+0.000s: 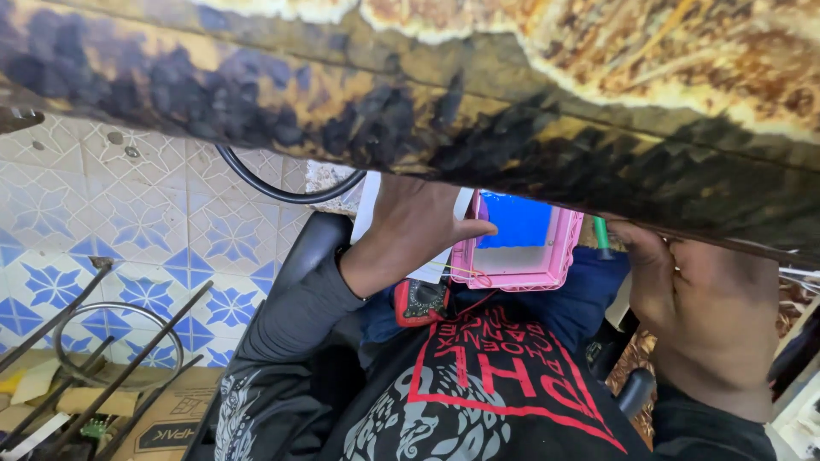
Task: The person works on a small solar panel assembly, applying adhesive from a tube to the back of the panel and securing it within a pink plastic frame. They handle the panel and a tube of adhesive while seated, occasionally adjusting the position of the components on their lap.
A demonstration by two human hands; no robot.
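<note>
Pink tray [523, 256]: rectangular, pink-rimmed, with a blue upper panel and a pale lower panel; it sits upright just under the big rusty slab, between your 2 hands.
Left hand [408, 229]: your fingers reach up under the slab, out of sight; your thumb points right, its tip touching the tray's left rim. Whether the fingers clench anything, you cannot tell.
Right hand [709, 320]: back of hand toward the camera, fingers curled up against the slab's lower edge; clear of the tray, to its right. Grip on the slab edge cannot be confirmed.
Rusty slab [478, 94]: mottled brown, black and yellow, filling the top of the view.
Red meter [420, 302]: small red-cased device below your left wrist, beside the tray's lower left corner.
Black cable [273, 189]: loops down from under the slab, left of your left hand.
Floor tiles [128, 222]: blue star pattern.
Metal rods [111, 376]: dark, lying across a wire ring at lower left.
</note>
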